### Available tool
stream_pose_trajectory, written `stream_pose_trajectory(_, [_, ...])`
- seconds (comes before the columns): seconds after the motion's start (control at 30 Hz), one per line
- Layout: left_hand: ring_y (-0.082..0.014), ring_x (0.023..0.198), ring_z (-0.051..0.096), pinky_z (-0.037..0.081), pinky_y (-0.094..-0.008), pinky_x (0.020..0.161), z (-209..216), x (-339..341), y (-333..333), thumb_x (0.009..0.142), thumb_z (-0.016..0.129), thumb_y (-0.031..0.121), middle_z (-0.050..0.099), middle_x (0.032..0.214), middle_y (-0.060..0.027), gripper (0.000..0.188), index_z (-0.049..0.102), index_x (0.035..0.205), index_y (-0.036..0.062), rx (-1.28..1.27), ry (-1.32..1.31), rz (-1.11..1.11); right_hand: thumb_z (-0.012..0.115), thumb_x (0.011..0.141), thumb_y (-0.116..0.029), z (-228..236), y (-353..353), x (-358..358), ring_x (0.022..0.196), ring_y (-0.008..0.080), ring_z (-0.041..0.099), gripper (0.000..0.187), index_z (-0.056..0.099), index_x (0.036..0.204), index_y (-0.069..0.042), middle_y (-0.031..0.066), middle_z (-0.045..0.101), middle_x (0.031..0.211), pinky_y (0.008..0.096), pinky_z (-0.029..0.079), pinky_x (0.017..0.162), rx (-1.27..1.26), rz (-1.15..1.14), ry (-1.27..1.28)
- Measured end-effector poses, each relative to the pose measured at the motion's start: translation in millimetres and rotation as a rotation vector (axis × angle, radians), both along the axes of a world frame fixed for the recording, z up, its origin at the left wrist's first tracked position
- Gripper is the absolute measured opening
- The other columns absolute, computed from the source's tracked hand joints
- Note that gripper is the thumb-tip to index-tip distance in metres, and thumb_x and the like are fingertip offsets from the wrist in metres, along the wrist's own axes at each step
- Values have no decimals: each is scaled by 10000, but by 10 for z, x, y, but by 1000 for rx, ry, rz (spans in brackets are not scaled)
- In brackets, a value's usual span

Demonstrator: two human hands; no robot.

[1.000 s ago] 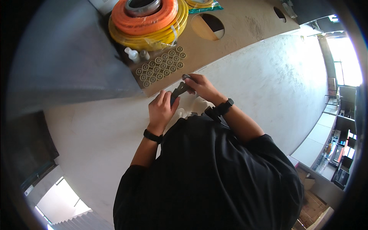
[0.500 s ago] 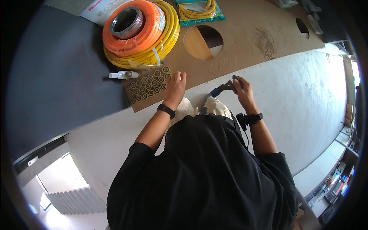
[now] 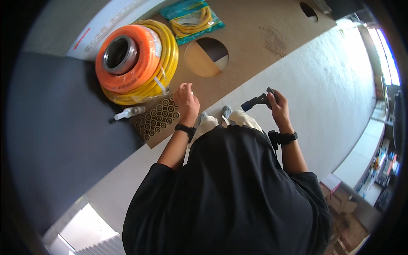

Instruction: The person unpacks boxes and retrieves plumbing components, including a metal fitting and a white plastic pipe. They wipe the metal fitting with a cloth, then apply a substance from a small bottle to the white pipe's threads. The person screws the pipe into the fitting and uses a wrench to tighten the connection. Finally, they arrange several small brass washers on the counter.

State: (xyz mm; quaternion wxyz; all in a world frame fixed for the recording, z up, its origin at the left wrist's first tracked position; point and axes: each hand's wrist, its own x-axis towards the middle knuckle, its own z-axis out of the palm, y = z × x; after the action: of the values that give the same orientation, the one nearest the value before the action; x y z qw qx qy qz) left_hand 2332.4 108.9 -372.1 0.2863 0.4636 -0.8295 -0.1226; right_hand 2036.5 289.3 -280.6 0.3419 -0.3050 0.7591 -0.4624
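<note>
My left hand [image 3: 187, 106] is over the brown board, just right of a block of several short, round, brass-coloured pieces [image 3: 159, 115] standing in rows. Its fingers are curled, and a small pale spot shows at them; what they hold, if anything, is too small to make out. Away from the board's edge, my right hand [image 3: 279, 108] grips a dark hand tool with a blue end [image 3: 256, 101]. The tool points left, its blue tip in the air above my light trousers. Its exact kind cannot be told.
The brown board [image 3: 242, 68] has round cut-outs. On it lie a yellow hose coil [image 3: 168, 63], an orange coil [image 3: 104, 70] with a metal ring [image 3: 131, 54], and a bagged yellow hose [image 3: 193, 23]. A clear bottle [image 3: 127, 113] lies beside the round pieces. Boxes [image 3: 340, 204] stand lower right.
The whole view has turned, so the board slants more steeply. My right hand has lifted the tool away from my legs, toward the right. My left hand stays beside the round pieces, its fingers more bent.
</note>
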Motion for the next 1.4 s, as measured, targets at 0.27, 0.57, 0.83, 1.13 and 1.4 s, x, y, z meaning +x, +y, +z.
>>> stream_pose_trajectory(0.27, [-356, 1087, 565, 460, -456, 941, 473, -277, -135, 859, 599, 9, 602, 1109, -161, 222, 603, 1081, 29, 199, 289, -132, 613, 1020, -215, 176, 190, -87, 750, 88, 554, 349, 642, 1234, 59, 45, 680, 898, 256, 466, 660, -75, -167, -26])
stream_pose_trajectory(0.57, [-169, 849, 628, 505, -311, 787, 1252, -2522, 356, 1030, 566, 272, 678, 936, -60, 312, 655, 1161, 4, 1150, 317, -846, 611, 1034, -176, 229, 327, -1204, 869, 116, 609, 379, 551, 1329, 55, 80, 700, 1067, 279, 518, 767, -391, -40, -260])
stream_pose_trajectory(0.83, [-112, 717, 599, 460, -244, 647, 1739, -5007, 862, 1066, 519, 408, 628, 792, -33, 451, 638, 1071, -27, 1574, -17, -1089, 510, 965, 71, 715, 973, -3184, 1018, 261, 702, 380, 547, 1337, 5, 140, 705, 1173, 367, 546, 902, -481, -32, 101])
stream_pose_trajectory(1.13, [-101, 569, 498, 389, -260, 525, 1590, -7362, 1208, 1076, 444, 459, 554, 661, -21, 520, 578, 800, 38, 1608, 164, -1053, 570, 917, 72, 955, 1120, -5288, 1029, 406, 679, 455, 565, 1352, -62, 203, 702, 1106, 421, 548, 870, -299, -98, 290])
stream_pose_trajectory(1.4, [-91, 641, 529, 386, -252, 583, 1161, -9609, 1013, 1071, 382, 471, 606, 721, 11, 493, 638, 893, 89, 1793, -239, -1203, 627, 909, 56, 748, 1204, -6900, 1070, 399, 655, 513, 520, 1395, -72, 204, 668, 1182, 429, 544, 881, -161, -309, 381])
